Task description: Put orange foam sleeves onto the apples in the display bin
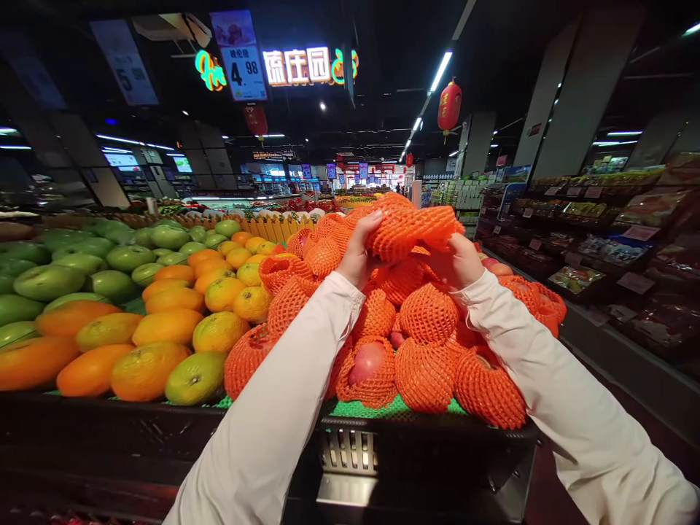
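Observation:
Above a pile of net-wrapped fruit, my left hand [361, 248] grips the left side of an orange foam fruit net [413, 226]. What sits inside that net is covered; its left part bulges roundly and its right part looks loose. My right hand [456, 259] has its fingers closed at the net's right end, the fingertips partly hidden behind it. Below both hands lie several fruits in the same orange foam nets [428, 313]. One of them, a pinkish-red apple-like fruit [367, 363], shows through its net's opening at the front.
Oranges [167, 327] and green fruit [109, 259] are heaped on the left. Green matting [377, 410] lines the display, whose dark front edge [426, 423] is near me. Packaged goods fill shelves [596, 211] on the right. A price sign [240, 62] and a red lantern [449, 107] hang overhead.

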The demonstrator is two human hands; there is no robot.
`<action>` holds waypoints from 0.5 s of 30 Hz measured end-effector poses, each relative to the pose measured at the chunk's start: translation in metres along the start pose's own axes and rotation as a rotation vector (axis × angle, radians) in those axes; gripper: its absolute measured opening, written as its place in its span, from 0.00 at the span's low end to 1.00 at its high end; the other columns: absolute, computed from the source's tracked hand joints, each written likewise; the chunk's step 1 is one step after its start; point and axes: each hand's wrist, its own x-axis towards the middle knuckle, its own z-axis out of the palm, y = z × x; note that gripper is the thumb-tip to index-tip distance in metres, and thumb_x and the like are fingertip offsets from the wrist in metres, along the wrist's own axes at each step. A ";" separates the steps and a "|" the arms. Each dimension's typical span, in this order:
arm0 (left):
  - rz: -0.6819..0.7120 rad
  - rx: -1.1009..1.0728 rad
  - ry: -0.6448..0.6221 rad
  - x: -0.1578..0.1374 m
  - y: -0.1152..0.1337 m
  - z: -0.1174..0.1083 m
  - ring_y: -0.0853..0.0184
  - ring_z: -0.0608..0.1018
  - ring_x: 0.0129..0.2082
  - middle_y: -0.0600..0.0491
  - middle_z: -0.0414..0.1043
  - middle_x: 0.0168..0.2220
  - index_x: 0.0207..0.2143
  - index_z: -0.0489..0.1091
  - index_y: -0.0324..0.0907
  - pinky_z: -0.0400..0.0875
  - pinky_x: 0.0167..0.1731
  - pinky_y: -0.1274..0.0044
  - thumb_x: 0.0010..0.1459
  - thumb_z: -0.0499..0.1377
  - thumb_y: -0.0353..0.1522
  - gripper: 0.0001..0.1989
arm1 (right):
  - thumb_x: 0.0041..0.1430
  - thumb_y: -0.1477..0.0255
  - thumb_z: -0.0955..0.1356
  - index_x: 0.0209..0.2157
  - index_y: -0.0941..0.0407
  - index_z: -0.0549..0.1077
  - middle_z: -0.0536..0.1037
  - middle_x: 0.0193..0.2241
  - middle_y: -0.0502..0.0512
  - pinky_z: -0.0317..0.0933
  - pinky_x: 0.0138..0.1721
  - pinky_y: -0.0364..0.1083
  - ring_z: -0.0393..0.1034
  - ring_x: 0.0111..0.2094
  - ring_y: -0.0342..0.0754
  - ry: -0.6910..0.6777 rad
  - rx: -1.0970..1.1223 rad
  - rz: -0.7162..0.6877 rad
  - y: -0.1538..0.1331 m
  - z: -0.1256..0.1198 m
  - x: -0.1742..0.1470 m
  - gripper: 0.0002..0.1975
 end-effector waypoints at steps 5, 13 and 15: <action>0.024 0.049 -0.034 -0.001 -0.003 0.000 0.57 0.78 0.40 0.51 0.76 0.35 0.49 0.70 0.46 0.72 0.31 0.73 0.44 0.64 0.47 0.30 | 0.42 0.52 0.73 0.34 0.50 0.72 0.78 0.39 0.53 0.70 0.47 0.57 0.70 0.50 0.57 0.018 -0.057 -0.089 0.014 -0.008 0.008 0.21; 0.070 0.156 -0.110 0.003 -0.006 -0.003 0.61 0.78 0.37 0.51 0.75 0.32 0.43 0.70 0.43 0.71 0.30 0.75 0.46 0.60 0.50 0.26 | 0.35 0.56 0.79 0.45 0.48 0.72 0.75 0.50 0.53 0.62 0.59 0.58 0.68 0.54 0.57 -0.089 -0.209 -0.335 0.010 -0.013 0.012 0.33; 0.080 0.168 -0.127 0.004 -0.008 -0.004 0.62 0.78 0.36 0.51 0.74 0.31 0.40 0.70 0.43 0.71 0.29 0.75 0.47 0.61 0.50 0.24 | 0.37 0.54 0.78 0.48 0.47 0.71 0.73 0.53 0.53 0.59 0.62 0.58 0.65 0.57 0.57 -0.154 -0.257 -0.344 0.006 -0.009 0.010 0.34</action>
